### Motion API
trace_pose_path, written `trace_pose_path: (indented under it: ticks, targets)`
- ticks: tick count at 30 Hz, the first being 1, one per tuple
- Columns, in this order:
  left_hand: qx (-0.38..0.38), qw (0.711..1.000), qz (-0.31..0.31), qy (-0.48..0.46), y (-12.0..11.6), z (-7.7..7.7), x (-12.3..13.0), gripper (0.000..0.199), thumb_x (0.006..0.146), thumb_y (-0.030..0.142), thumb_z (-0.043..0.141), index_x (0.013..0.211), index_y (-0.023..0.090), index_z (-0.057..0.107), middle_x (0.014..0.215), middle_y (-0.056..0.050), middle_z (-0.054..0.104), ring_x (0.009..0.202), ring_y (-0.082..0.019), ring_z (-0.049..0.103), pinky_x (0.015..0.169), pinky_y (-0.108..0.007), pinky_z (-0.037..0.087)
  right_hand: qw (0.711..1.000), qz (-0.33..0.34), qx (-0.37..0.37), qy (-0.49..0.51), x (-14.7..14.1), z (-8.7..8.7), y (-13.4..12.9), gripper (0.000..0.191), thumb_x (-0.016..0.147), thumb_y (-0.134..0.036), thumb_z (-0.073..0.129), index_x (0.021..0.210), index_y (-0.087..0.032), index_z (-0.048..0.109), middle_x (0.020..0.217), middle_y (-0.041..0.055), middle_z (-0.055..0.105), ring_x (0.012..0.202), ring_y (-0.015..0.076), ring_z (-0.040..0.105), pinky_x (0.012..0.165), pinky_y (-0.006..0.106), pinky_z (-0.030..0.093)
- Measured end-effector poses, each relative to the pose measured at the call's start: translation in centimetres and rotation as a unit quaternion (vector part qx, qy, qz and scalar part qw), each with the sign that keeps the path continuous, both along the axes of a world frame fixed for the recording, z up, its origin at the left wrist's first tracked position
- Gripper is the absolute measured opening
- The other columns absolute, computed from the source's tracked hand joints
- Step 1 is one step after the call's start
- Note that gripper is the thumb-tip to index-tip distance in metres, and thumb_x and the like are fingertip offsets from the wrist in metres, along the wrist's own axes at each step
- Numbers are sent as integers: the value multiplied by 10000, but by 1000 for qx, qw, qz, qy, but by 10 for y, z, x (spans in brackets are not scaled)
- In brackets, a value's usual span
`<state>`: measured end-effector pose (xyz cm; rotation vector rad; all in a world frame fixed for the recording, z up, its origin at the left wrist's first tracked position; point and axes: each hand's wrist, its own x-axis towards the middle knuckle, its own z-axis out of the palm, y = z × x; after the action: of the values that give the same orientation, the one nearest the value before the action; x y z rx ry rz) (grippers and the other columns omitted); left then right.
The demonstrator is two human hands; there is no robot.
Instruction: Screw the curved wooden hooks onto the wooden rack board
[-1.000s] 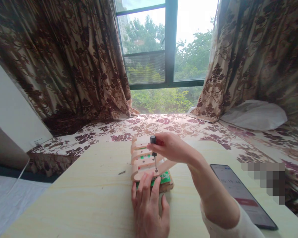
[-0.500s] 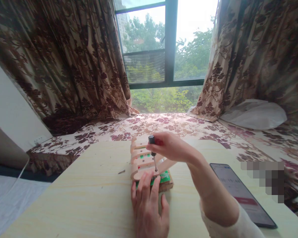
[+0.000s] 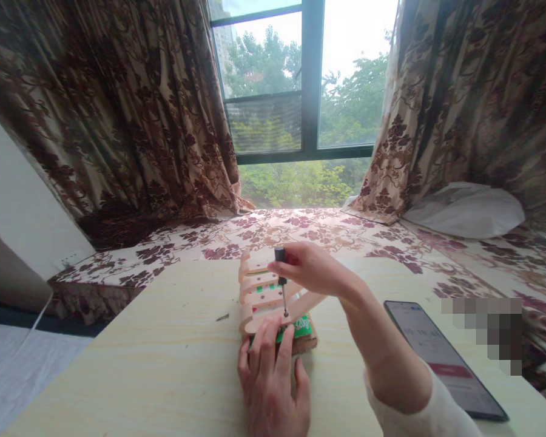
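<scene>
My right hand (image 3: 312,267) is closed around the dark handle of a screwdriver (image 3: 279,254). Its shaft points down, and the tip meets a screw in the nearest slat of a pale wooden slatted piece (image 3: 248,326). Under the wood lies a green-printed box (image 3: 304,328) with a brown side. My left hand (image 3: 273,379) rests with its fingers stretched over the near edge of that slat and the box, thumb apart. The right hand and forearm hide part of the piece's right side.
A phone (image 3: 446,358) showing a running timer lies right of my forearm on the pale table (image 3: 155,358). Left of the wood is a small dark screw-like object (image 3: 222,317). A floral-covered ledge (image 3: 300,227) and a window stand behind.
The screwdriver handle and right hand have shifted very slightly, while the tip stays at the same screw. My left hand is almost unmoved.
</scene>
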<state>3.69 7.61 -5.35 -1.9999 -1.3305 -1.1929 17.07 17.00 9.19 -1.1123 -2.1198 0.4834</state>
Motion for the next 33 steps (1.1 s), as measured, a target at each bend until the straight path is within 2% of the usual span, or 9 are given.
trace_pose_path:
  ticks: [3, 6, 8, 15, 19, 22, 26, 30, 33]
  targets:
    - [8, 1000, -2, -10, 1, -1, 1, 400, 804, 242, 574, 1202, 209, 550, 1261, -89, 576, 1208, -230, 476, 1067, -421, 272, 1000, 3, 1, 4, 2, 0, -1, 295, 808, -383, 545, 615, -181, 452, 575, -45, 417, 553, 80, 354, 499, 228, 248]
    - [8, 1000, -7, -30, 1, -1, 3, 370, 809, 235, 561, 1178, 207, 565, 1256, -89, 581, 1203, -235, 483, 1058, -427, 287, 996, 80, -23, 10, 6, -1, -3, 203, 823, -337, 520, 691, -183, 508, 621, -37, 470, 574, 83, 383, 509, 221, 272]
    - [7, 999, -8, -50, 1, -1, 5, 356, 814, 226, 548, 1169, 208, 570, 1248, -88, 587, 1202, -238, 485, 1053, -435, 295, 993, 108, -35, 11, 7, -2, -2, 193, 832, -321, 504, 702, -180, 517, 627, -36, 466, 579, 83, 381, 514, 220, 281]
    - [13, 999, -9, -46, 2, -2, 4, 370, 812, 230, 542, 1181, 203, 561, 1250, -88, 584, 1198, -228, 486, 1075, -419, 261, 999, 28, -16, 6, 4, -4, 3, 320, 818, -394, 529, 605, -185, 414, 555, -51, 377, 548, 83, 332, 485, 225, 251]
    - [15, 999, -11, -28, 3, -3, 2, 413, 793, 224, 577, 1204, 201, 546, 1272, -88, 567, 1226, -227, 464, 1084, -411, 259, 997, 69, -20, 15, 6, -1, -2, 214, 814, -347, 539, 687, -182, 489, 614, -40, 457, 577, 84, 380, 508, 218, 279]
    - [11, 1000, -7, -19, 2, -3, 0, 442, 786, 205, 573, 1225, 205, 526, 1288, -85, 554, 1248, -231, 445, 1089, -420, 260, 994, 103, -31, 12, 6, -1, -3, 205, 826, -313, 516, 676, -177, 488, 611, -41, 430, 578, 82, 368, 514, 217, 282]
    - [8, 999, 4, 33, 2, -3, -2, 498, 762, 137, 548, 1254, 180, 485, 1319, -104, 526, 1300, -248, 388, 1095, -443, 244, 997, 79, -20, 15, 3, -4, 2, 319, 839, -368, 504, 602, -184, 395, 570, -53, 332, 557, 80, 309, 497, 224, 250]
    - [11, 999, 9, 49, 2, -4, -2, 506, 759, 124, 542, 1259, 168, 472, 1330, -113, 511, 1320, -254, 359, 1098, -451, 233, 999, 44, -8, 13, 1, -7, 6, 335, 835, -392, 514, 601, -186, 390, 562, -54, 340, 556, 81, 308, 495, 230, 236]
    - [10, 999, 12, 45, 2, -4, -2, 509, 755, 111, 544, 1257, 159, 474, 1327, -119, 513, 1320, -257, 356, 1098, -456, 230, 999, 52, -3, 13, 4, -4, 3, 303, 832, -378, 518, 618, -182, 428, 575, -49, 382, 565, 82, 328, 500, 228, 246]
